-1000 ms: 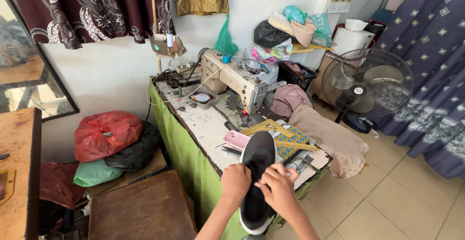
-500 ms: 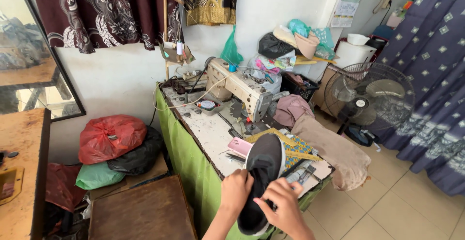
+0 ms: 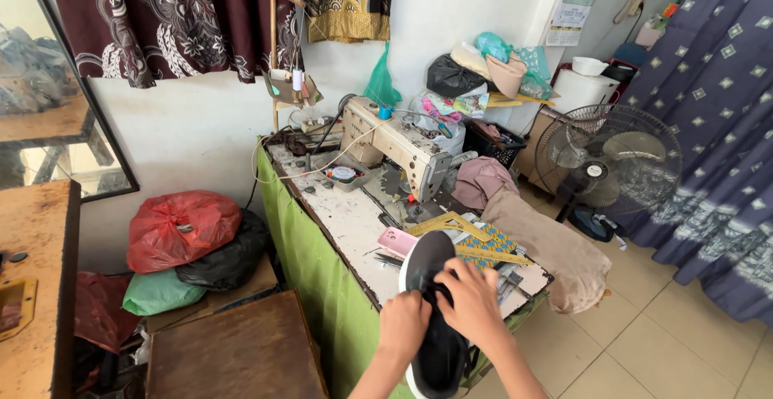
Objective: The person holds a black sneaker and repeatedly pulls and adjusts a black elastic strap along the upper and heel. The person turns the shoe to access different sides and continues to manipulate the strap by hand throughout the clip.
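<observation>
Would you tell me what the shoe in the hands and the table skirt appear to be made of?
The black shoe looks like matte knit or mesh fabric, with a white rim that seems to be rubber or foam; the weave is too small to confirm. The left hand and right hand grip it. The green table skirt hangs in soft folds, so probably thin cloth or plastic sheet.

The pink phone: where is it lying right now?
In the head view, the pink phone lies flat on the sewing table, just left of the black shoe both hands hold, in front of the sewing machine.
</observation>
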